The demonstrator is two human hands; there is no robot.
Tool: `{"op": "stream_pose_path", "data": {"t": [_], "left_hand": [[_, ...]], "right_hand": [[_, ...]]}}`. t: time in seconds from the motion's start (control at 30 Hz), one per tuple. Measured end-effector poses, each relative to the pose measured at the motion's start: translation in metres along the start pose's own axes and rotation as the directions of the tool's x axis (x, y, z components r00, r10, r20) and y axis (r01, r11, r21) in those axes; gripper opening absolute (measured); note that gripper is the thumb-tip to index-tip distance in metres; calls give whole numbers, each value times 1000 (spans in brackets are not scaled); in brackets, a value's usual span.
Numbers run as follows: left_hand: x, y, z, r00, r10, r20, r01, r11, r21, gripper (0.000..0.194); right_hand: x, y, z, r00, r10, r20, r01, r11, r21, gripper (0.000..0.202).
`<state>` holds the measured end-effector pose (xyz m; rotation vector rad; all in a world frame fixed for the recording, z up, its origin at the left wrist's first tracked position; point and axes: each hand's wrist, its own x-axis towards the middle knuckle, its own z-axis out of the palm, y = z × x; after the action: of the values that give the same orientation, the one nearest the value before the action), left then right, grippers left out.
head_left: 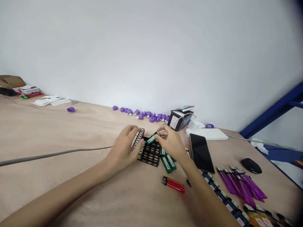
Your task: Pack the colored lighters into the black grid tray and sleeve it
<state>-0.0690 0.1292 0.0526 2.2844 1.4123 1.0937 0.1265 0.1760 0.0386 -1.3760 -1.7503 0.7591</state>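
A black gridded tray [151,155] lies on the table, its left side filled with upright lighters [139,137]. My left hand [126,145] curls around those standing lighters at the tray's left edge, fingers on the far side and thumb on the near side. Over the tray's far right part, my right hand [170,142] pinches a green lighter [151,139] by its metal end, the lighter tilted. Several more green lighters [168,162] with white labels lie right of the tray, partly under my right hand. A red lighter [174,184] lies nearer to me.
Purple caps [148,114] line the wall, beside a black box [181,119] and a white power strip [213,134]. To the right are a phone [202,153], a mouse [251,165], purple lighters [241,186] and dark blue lighters [221,194]. A grey cable [56,153] crosses the left side.
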Motion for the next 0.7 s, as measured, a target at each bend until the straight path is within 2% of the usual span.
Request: {"op": "stream_pose_path", "data": {"t": [0.07,0.17,0.23,0.33,0.53,0.7], "left_hand": [[10,-17,5,996,-86,23,88,995,-54,36],[15,-38,20,952,-273,135,297,933,-205,50],[15,-46,29,930,-319,181,356,902,-245,57],[14,-52,37,914,-333,230,388,883,-265,62],[15,-55,39,884,-357,302,442,847,-294,68],[14,-53,41,879,-355,319,451,835,-315,69]], "right_hand": [[6,-1,14,997,-55,49,56,998,-17,10],[13,3,24,991,-99,86,100,995,-11,13],[15,8,27,988,-110,111,111,994,-2,15],[16,15,28,979,-124,159,125,992,9,18],[13,15,33,957,-151,246,160,987,-14,19],[11,13,31,941,-198,274,217,975,-41,21]]}}
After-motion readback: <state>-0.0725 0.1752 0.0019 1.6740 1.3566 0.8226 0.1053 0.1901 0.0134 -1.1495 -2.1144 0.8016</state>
